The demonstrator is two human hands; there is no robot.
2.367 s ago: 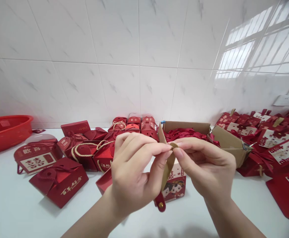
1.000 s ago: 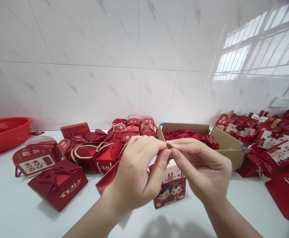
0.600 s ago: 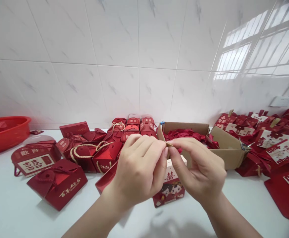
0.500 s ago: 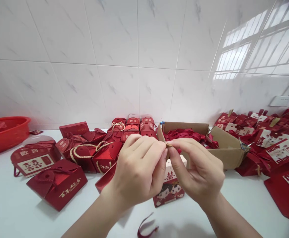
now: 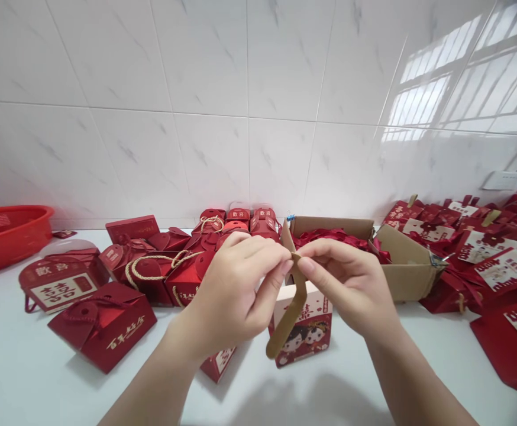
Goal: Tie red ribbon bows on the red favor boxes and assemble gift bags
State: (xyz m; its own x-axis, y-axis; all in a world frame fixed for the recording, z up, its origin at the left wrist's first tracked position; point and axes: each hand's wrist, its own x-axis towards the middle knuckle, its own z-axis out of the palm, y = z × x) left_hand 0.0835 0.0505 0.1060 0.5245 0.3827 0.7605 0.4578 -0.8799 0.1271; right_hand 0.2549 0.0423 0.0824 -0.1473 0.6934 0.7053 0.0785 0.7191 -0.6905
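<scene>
Between my two hands a gold strap [image 5: 290, 316] is pinched at its upper part, and its rounded end hangs down in a bend. My left hand [image 5: 241, 284] grips it between thumb and fingertips. Close beside, my right hand [image 5: 351, 287] pinches it with thumb and forefinger. Right behind the strap stands a red and cream box [image 5: 316, 337] with two cartoon figures on its front, partly covered by my hands and the strap. Below my left wrist a small red box [image 5: 219, 362] shows in part.
Several folded red gift boxes [image 5: 107, 328] crowd the left and middle. Farther left is a red plastic basin [image 5: 14, 236]. A cardboard carton [image 5: 412, 281] holds dark red ribbons [image 5: 329, 236]. More red boxes [image 5: 489, 245] pile up at right. A tiled wall [image 5: 276, 160] closes the back.
The gold strap, mostly hidden before, now hangs below my fingers in front of the cartoon box. The dark red curled strip at the bottom no longer shows. My hands have turned slightly.
</scene>
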